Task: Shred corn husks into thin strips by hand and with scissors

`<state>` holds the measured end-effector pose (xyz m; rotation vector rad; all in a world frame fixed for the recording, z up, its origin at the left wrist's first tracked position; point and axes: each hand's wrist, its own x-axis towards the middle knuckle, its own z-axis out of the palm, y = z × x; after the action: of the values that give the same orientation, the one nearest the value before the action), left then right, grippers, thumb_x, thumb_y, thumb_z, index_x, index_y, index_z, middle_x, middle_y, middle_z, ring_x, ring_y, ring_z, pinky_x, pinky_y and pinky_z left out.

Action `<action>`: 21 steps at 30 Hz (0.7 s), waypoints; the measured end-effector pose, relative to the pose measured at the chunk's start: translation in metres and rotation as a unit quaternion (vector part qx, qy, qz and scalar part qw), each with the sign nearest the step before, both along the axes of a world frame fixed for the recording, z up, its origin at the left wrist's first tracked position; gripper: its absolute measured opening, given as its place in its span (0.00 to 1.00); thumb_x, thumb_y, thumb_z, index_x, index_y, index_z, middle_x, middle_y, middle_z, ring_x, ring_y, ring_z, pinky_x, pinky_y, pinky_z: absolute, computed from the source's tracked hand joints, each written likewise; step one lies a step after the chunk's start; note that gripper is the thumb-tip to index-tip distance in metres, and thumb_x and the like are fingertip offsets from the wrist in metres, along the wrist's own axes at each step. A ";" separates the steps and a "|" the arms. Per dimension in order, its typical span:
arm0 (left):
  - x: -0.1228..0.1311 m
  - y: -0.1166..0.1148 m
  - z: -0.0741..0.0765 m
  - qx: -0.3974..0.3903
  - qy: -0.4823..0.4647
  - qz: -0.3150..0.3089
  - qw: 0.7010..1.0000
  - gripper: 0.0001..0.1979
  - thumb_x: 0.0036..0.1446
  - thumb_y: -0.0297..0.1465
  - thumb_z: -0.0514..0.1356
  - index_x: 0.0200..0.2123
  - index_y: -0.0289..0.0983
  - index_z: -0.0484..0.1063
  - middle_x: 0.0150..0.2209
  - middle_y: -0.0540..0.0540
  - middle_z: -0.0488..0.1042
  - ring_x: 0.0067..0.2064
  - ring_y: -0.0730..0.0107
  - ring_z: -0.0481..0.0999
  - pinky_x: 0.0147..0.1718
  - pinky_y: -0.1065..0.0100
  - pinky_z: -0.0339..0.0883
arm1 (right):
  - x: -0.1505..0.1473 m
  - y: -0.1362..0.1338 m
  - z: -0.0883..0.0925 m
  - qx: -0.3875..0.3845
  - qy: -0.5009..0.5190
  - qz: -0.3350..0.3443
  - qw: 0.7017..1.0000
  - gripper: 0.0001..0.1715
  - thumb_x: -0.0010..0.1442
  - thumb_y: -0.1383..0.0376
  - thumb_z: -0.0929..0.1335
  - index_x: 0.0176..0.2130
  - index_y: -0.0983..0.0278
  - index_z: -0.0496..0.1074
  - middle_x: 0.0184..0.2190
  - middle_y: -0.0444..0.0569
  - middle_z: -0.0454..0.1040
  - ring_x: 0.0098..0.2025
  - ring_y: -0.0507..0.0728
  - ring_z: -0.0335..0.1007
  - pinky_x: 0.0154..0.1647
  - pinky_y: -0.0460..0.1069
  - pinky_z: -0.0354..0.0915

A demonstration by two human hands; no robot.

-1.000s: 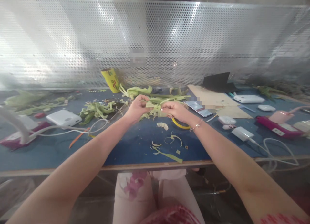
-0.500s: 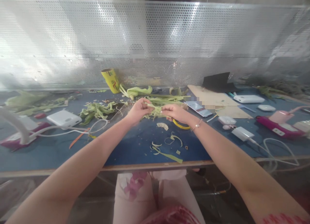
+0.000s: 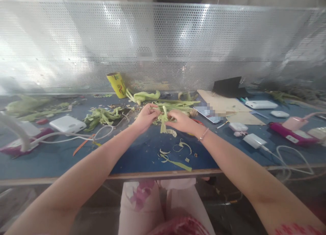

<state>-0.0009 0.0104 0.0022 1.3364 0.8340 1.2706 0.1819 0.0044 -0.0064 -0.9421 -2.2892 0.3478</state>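
A pale green strip of plant leaf [image 3: 163,124], looking like corn husk, is held between my hands with one end hanging down and a fold standing up. My left hand [image 3: 147,118] pinches its left side, thumb and fingers together. On the other side my right hand [image 3: 180,120] has its bent fingers closed on the strip; its fingertips are partly hidden. Behind both hands lie long green stalks [image 3: 175,103] and a leafy green piece [image 3: 142,96]. A curled pale scrap [image 3: 171,132] rests just below the strip. Something yellow and orange shows partly under my right wrist.
Thin peelings [image 3: 178,163] lie near the table's front edge. To the left are a green leaf heap [image 3: 102,118], a white power adapter [image 3: 67,124] and cables. A phone [image 3: 207,113], cardboard [image 3: 226,104] and chargers [image 3: 255,140] lie right. A perforated metal screen [image 3: 163,41] stands behind.
The strip between my hands now stands up in a fold and hangs lower. My right hand has turned and shifted slightly, covering more of the yellow thing beneath it.
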 end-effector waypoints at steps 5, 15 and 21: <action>0.005 -0.005 -0.001 -0.039 -0.082 0.014 0.996 0.12 0.49 0.28 0.63 0.35 0.35 0.63 0.28 0.51 0.71 0.28 0.81 0.70 0.30 0.74 0.64 | -0.009 -0.001 -0.002 -0.037 0.072 -0.038 0.996 0.14 0.60 0.59 0.62 0.26 0.62 0.58 0.22 0.43 0.67 0.25 0.51 0.63 0.28 0.46 0.57; 0.013 -0.011 -0.005 -0.125 -0.029 -0.083 0.988 0.14 0.45 0.37 0.66 0.28 0.33 0.69 0.24 0.48 0.72 0.28 0.75 0.72 0.30 0.71 0.67 | -0.016 -0.008 0.001 0.015 0.101 -0.107 0.989 0.12 0.59 0.64 0.62 0.24 0.62 0.59 0.18 0.42 0.64 0.24 0.51 0.61 0.28 0.46 0.54; 0.011 -0.006 -0.013 -0.025 0.040 -0.046 0.998 0.16 0.43 0.38 0.67 0.23 0.33 0.66 0.18 0.53 0.66 0.20 0.80 0.64 0.21 0.75 0.59 | -0.015 -0.005 -0.001 -0.005 0.082 -0.094 0.992 0.13 0.59 0.65 0.62 0.23 0.62 0.58 0.18 0.42 0.64 0.24 0.51 0.61 0.28 0.45 0.54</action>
<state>0.0103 0.0041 -0.0105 1.3766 0.8452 1.1241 0.1669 -0.0008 -0.0071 -1.0842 -2.0334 0.3420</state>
